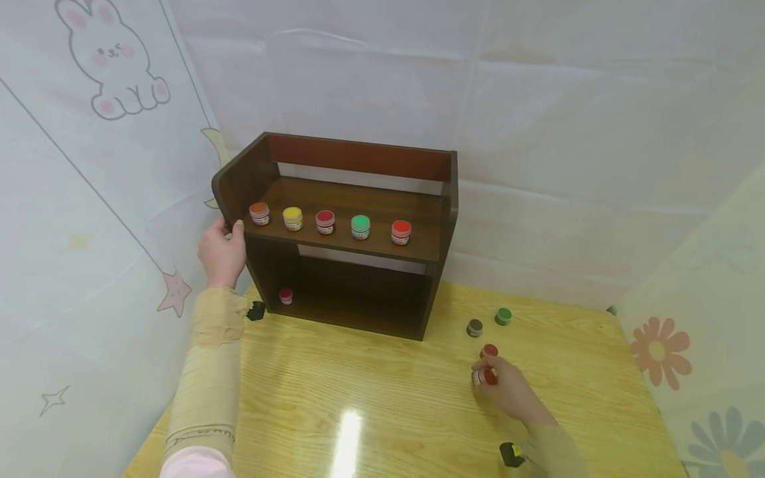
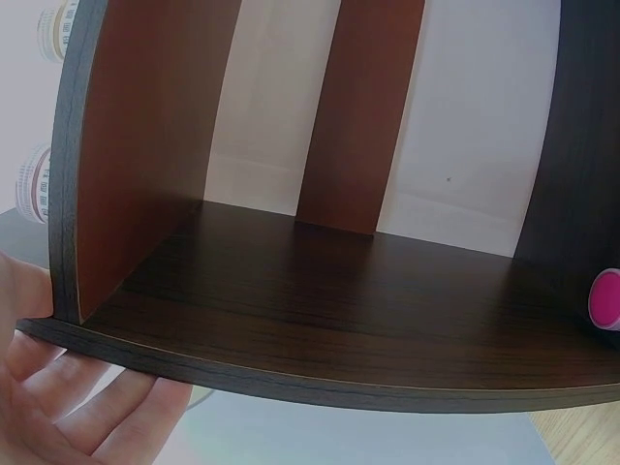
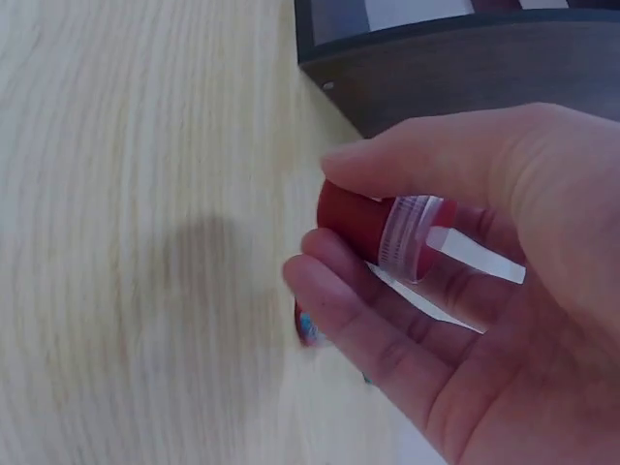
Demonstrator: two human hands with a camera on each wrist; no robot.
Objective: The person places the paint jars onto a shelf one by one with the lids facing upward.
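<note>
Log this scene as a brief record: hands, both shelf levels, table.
Left hand: grips side panel of dark brown wooden shelf unit
Right hand: holds small round red jar
Upper level: orange jar, yellow jar, dark red jar, light green jar, bright red jar
Lower level: magenta jar, left end
Yellow wood-grain table: brown jar, dark green jar, reddish jar

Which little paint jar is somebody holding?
The red paint jar pinched in the right hand. Its red lookalike just beyond sits on the table, and the left hand grips the shelf unit instead.
</note>
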